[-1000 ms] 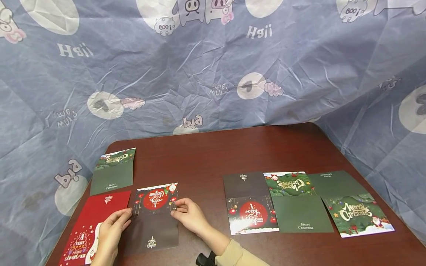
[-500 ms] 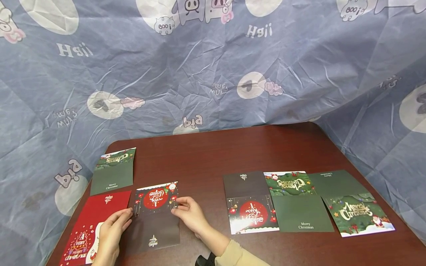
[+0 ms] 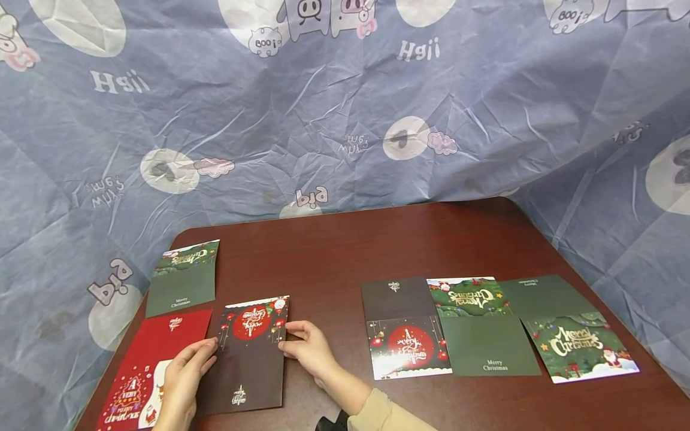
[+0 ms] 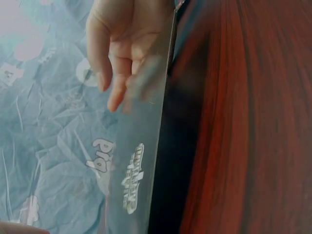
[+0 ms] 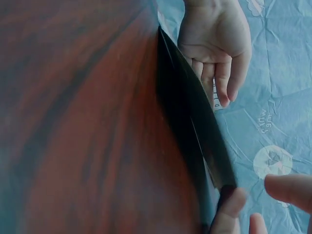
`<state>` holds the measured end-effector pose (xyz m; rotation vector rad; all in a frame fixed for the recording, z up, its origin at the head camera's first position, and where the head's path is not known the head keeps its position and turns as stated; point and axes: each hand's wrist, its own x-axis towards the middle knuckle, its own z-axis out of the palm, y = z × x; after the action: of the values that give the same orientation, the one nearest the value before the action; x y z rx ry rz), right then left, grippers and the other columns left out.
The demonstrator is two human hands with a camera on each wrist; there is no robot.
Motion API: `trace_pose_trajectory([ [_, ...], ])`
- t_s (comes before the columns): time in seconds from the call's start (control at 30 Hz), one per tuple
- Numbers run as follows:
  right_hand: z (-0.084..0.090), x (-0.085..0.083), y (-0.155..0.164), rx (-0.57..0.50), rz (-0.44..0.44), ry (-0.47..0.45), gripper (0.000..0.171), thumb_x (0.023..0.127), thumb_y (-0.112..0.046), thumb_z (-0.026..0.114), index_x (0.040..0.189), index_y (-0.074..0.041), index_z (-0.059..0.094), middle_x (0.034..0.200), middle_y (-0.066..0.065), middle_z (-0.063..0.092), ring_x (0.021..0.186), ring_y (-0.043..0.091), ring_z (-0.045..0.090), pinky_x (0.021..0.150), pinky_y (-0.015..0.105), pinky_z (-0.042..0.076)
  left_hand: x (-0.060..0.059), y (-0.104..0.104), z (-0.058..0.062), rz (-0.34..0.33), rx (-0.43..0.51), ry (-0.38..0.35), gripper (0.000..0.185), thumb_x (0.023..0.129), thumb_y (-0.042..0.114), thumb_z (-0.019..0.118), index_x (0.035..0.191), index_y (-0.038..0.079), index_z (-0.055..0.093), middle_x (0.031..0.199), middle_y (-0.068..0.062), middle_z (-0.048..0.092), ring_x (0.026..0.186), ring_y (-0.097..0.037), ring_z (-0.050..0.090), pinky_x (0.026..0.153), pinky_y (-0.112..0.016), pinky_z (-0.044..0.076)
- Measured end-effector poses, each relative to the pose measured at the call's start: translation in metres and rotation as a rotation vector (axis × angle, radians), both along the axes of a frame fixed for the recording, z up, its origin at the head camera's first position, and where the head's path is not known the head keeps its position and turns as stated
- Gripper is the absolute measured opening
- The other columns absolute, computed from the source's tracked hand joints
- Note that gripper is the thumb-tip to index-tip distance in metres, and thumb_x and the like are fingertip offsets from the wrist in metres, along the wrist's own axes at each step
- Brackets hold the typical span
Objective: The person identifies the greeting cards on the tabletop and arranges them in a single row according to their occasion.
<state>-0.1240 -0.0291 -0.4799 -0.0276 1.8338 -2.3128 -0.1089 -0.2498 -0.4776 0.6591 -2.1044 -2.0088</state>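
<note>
A black folded Christmas card (image 3: 248,359) with a red round print stands slightly open on the table, unfolded, between my two hands. My left hand (image 3: 185,374) is at its left edge, fingertips beside it, over the red card (image 3: 153,341). At the right edge my right hand (image 3: 312,353) touches the card with extended index finger and thumb. In the right wrist view the card (image 5: 209,126) appears edge-on; one fingertip meets its edge while the thumb stays apart. The left wrist view shows the dark card half (image 4: 141,126) above the tabletop, with the right hand (image 4: 131,39) beyond.
A green card (image 3: 183,284) lies at the back left. To the right are another black card (image 3: 396,305), a green card (image 3: 485,341) and a second green card (image 3: 550,299), side by side. A patterned cloth (image 3: 345,120) hangs behind the brown table (image 3: 323,251).
The black card's near half has shifted and its lower edge has come slightly nearer, looking darker with less glare. Both hands stay almost in place at its sides.
</note>
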Motion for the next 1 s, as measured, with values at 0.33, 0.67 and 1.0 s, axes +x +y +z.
trace_pose_trajectory([
  [0.33,-0.007,-0.002,-0.002,-0.041,0.024,0.001,0.043,0.073,0.015,0.06,0.114,0.005,0.053,0.096,0.021,0.066,0.066,0.009,0.056,0.056,0.02,0.047,0.001,0.004,-0.001,-0.005,-0.014,-0.018,0.038,0.092,0.022,0.061,0.112,-0.01,0.058,0.088,0.014,0.067,0.083,0.0,0.064,0.072,-0.02,0.053],
  [0.67,-0.001,-0.007,0.004,-0.019,0.025,0.004,0.04,0.076,0.012,0.06,0.114,0.003,0.053,0.094,0.016,0.066,0.064,0.008,0.053,0.057,0.02,0.045,0.004,0.005,0.0,0.007,-0.16,-0.037,0.044,0.089,0.027,0.065,0.117,-0.006,0.06,0.082,0.023,0.062,0.08,0.006,0.06,0.068,-0.018,0.052],
  [1.0,0.004,-0.012,0.01,-0.002,0.001,0.012,0.041,0.078,0.007,0.062,0.118,0.0,0.056,0.095,0.013,0.067,0.068,0.007,0.055,0.06,0.022,0.046,0.007,0.006,-0.001,-0.024,-0.215,-0.062,0.04,0.088,0.02,0.066,0.123,0.004,0.057,0.083,0.024,0.062,0.073,0.003,0.055,0.059,-0.02,0.043],
])
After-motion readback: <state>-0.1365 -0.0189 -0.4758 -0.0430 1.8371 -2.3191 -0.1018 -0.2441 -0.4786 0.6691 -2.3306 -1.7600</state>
